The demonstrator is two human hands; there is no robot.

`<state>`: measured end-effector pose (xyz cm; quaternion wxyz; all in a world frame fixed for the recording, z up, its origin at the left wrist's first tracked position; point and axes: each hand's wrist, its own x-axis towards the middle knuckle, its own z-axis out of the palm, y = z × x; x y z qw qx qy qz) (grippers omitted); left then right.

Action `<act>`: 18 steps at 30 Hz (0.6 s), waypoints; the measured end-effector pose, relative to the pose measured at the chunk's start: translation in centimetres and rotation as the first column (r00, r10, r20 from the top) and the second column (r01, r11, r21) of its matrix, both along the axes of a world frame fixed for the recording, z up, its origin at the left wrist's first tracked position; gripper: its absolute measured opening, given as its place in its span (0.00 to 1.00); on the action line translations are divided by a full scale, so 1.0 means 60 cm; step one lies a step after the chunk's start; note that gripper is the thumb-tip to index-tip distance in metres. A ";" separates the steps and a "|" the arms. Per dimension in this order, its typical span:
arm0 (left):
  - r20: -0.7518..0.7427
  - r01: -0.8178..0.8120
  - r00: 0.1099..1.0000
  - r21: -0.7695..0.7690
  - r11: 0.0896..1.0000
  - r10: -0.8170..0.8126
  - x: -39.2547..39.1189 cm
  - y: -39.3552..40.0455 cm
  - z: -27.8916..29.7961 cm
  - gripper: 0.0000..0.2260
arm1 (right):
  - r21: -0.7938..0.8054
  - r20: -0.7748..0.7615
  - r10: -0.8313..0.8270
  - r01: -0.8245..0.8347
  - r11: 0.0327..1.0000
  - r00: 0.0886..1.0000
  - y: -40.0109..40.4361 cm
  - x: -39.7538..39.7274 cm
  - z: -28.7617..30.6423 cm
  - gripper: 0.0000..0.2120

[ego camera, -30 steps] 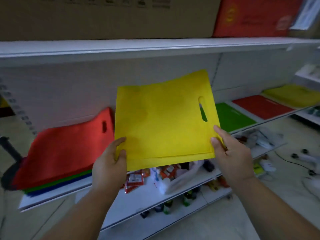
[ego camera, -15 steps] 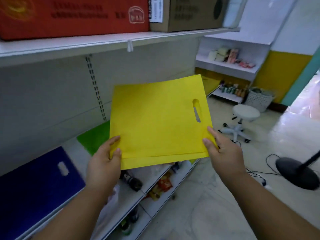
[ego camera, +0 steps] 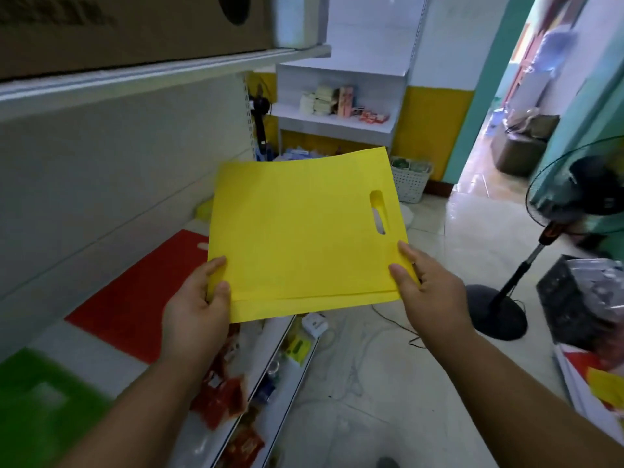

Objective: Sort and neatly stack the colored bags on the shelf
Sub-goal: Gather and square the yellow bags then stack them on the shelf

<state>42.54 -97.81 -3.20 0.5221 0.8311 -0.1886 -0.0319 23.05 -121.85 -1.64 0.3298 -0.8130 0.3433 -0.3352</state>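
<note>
since kept flat for stacking, yellow bag (ego camera: 297, 231) is pinched at near corners by left hand (ego camera: 196, 312) and right hand (ego camera: 429, 292), fingers clamped on it, above shelf (ego camera: 101, 359) beside red bag (ego camera: 141, 295).

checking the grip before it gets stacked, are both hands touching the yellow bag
Touching. The head view shows the left hand and right hand each pinching a near corner of the yellow bag, thumbs on top.

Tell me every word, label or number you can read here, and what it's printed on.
None can be read.
Cardboard box on the top shelf: dark print, too blurred.
Red packets on the lower shelf: labels too small.
Yellow bag: plain, no print.
</note>
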 end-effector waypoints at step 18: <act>0.044 -0.397 0.918 0.124 0.910 0.394 0.250 -0.375 0.000 0.16 | -0.024 -0.122 0.439 -0.445 0.895 0.890 -0.478 0.454 -0.018 0.22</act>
